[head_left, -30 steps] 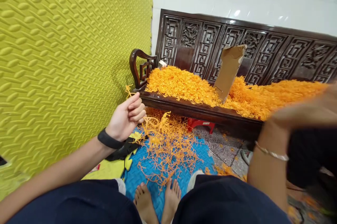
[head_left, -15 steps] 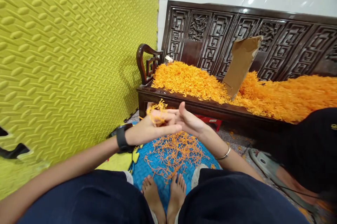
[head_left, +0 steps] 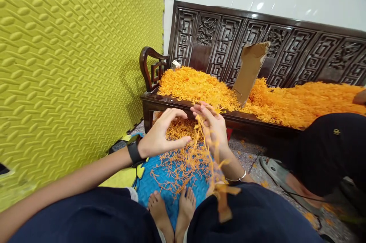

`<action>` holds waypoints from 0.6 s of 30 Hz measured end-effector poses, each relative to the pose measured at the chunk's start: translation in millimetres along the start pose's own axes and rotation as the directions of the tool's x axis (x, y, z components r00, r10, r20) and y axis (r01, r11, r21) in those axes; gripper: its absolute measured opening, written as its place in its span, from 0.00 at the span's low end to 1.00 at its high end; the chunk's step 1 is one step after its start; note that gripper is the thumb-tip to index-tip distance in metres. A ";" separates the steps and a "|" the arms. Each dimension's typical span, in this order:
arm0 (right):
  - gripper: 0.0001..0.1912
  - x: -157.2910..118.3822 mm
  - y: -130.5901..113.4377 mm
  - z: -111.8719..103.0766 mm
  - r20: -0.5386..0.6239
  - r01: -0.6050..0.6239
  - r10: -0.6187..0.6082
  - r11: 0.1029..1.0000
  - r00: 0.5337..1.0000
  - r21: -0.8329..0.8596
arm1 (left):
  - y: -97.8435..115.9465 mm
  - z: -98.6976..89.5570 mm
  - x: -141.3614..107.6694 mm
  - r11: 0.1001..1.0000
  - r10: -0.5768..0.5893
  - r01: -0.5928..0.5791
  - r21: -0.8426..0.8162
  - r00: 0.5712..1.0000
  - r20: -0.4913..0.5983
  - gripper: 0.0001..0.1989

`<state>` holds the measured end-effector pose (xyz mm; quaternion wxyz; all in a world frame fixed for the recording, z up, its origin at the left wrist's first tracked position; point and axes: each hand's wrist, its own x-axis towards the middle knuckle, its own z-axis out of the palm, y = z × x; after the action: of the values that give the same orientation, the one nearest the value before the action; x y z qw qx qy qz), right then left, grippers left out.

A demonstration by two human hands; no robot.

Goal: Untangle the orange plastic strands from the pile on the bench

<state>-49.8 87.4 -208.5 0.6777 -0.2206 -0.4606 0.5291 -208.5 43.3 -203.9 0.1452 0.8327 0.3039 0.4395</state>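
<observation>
My left hand (head_left: 164, 132), with a black band on its wrist, is held in the air with fingers and thumb spread apart and nothing in it. Facing it, my right hand (head_left: 215, 127) has its fingers round some thin orange strands (head_left: 199, 132). These dangle below the palm, blurred by motion, and a frilly orange end shows near the fingertips. A blurred orange strip (head_left: 224, 205) hangs in front of my right knee. Below both hands, a heap of loose orange strands (head_left: 183, 170) lies on a blue foam mat (head_left: 148, 174) by my bare feet.
A dark carved wooden bench (head_left: 177, 100) bears heaps of frilly orange pieces (head_left: 194, 85), divided by an upright cardboard piece (head_left: 248, 69). A yellow foam mat (head_left: 80, 52) stands like a wall at left. Another person's dark-clothed knee (head_left: 328, 155) and sandal (head_left: 274, 172) are at right.
My hands were close together with a frilly orange piece by the left one. Now they are apart, the left is empty, and orange strands hang from the right. The view has shifted slightly.
</observation>
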 end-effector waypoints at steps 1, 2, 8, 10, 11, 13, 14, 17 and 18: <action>0.11 -3.8 -1.2 1.8 0.014 -0.024 0.024 1.000 1.000 -0.021 | 0.2 0.8 0.2 0.998 -0.063 0.062 -0.029 0.998 -0.015 0.22; 0.11 -7.4 -1.9 3.6 0.015 -0.038 0.039 0.998 0.999 -0.046 | -0.2 2.6 0.6 0.990 -0.123 0.122 -0.068 0.992 -0.010 0.24; 0.11 -18.3 4.3 3.1 0.136 -0.121 0.149 0.974 0.980 -0.192 | -5.5 21.1 7.0 0.742 -0.438 0.411 -0.530 0.895 0.082 0.27; 0.12 -20.1 8.9 1.1 0.264 -0.152 0.216 0.958 0.940 -0.243 | -5.4 24.3 7.8 0.603 -0.471 0.444 -0.663 0.869 0.153 0.22; 0.12 -20.9 10.6 0.3 0.310 -0.156 0.241 0.949 0.919 -0.275 | -5.1 25.1 7.7 0.540 -0.480 0.454 -0.709 0.858 0.184 0.20; 0.12 -22.5 11.2 -0.8 0.343 -0.137 0.261 0.929 0.902 -0.344 | -4.9 25.5 6.6 0.446 -0.483 0.455 -0.771 0.847 0.221 0.20; 0.11 -23.2 9.8 -1.5 0.334 -0.114 0.251 0.918 0.908 -0.379 | -5.1 25.3 6.1 0.417 -0.472 0.443 -0.794 0.852 0.227 0.20; 0.09 -24.6 0.8 -5.0 0.243 0.015 0.111 0.887 0.964 -0.462 | -6.4 23.6 5.4 0.412 -0.422 0.386 -0.825 0.883 0.203 0.16; 0.10 -24.8 -2.8 -6.7 0.215 0.064 0.047 0.874 0.976 -0.482 | -6.8 22.8 5.7 0.427 -0.416 0.375 -0.823 0.889 0.189 0.15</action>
<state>-43.0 64.9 -219.2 0.5477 -0.3220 -0.6517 0.4143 -189.9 52.8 -216.8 0.6196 0.5527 0.2432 0.5014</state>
